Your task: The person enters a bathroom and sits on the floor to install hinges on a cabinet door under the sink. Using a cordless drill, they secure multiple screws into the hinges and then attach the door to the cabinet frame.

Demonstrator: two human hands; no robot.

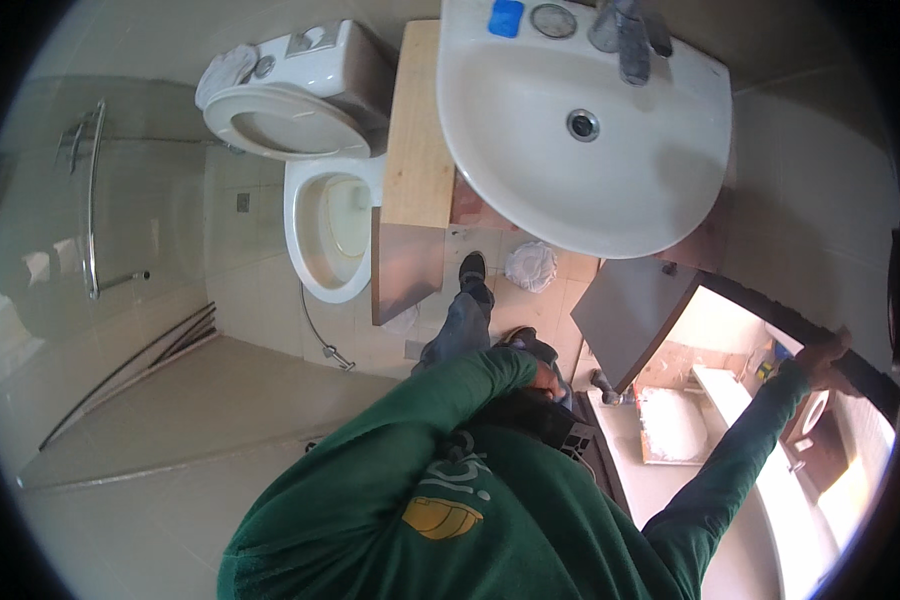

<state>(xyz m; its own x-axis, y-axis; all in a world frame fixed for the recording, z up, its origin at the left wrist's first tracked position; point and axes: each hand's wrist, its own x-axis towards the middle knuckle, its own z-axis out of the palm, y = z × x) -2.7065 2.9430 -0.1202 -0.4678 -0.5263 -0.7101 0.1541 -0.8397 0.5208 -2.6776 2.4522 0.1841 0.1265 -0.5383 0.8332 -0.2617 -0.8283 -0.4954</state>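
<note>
My right hand (825,362) reaches out to the side and is closed round the dark edge of a door frame (770,312). In front of my waist is my left hand (547,382), its fingers curled; what they hold, if anything, is hidden. Just beneath it sits a black bag or pouch (525,415) against my body. A white washbasin (530,120) with a metal tap (632,45) stands ahead of me, above a cabinet whose brown doors (410,270) hang open.
Left of the basin is a white toilet (300,240) with its lid raised. A hose sprayer (338,357) lies by it. Dark rods (130,370) lean in the shower corner. A white plastic bundle (531,267) rests on the floor. Beyond the doorway is a dusty tray (673,425).
</note>
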